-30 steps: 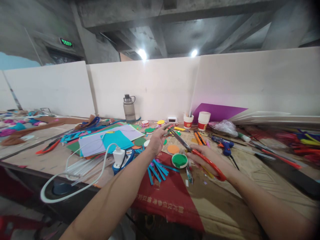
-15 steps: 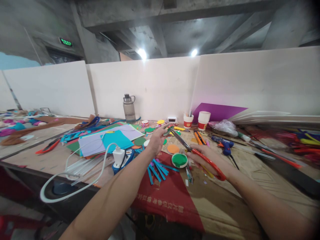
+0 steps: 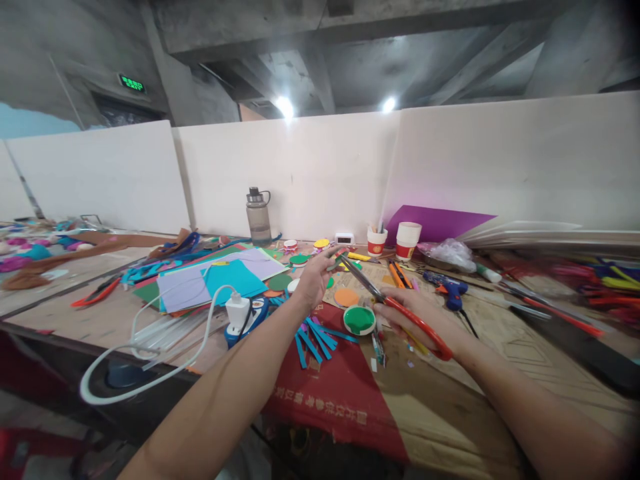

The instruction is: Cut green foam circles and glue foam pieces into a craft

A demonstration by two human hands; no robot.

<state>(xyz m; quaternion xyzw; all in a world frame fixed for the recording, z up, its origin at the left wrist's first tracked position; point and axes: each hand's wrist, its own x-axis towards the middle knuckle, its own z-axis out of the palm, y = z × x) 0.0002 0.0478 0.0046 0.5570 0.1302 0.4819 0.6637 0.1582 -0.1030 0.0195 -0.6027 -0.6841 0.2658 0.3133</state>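
My right hand (image 3: pixel 417 319) grips the scissors (image 3: pixel 385 300); my left hand (image 3: pixel 314 277) pinches a small scrap (image 3: pixel 334 262) at their tips.

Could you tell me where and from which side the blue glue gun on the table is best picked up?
Probably by its blue handle, from above: the glue gun lies flat on the table right of the right hand, its black cord trailing toward the near edge. Other tools lie close on its far side.

Red-handled scissors (image 3: pixel 395 308) are held above the cluttered table, blades angled up and away to the left, tips closed on a small scrap (image 3: pixel 336 261) whose colour cannot be told.
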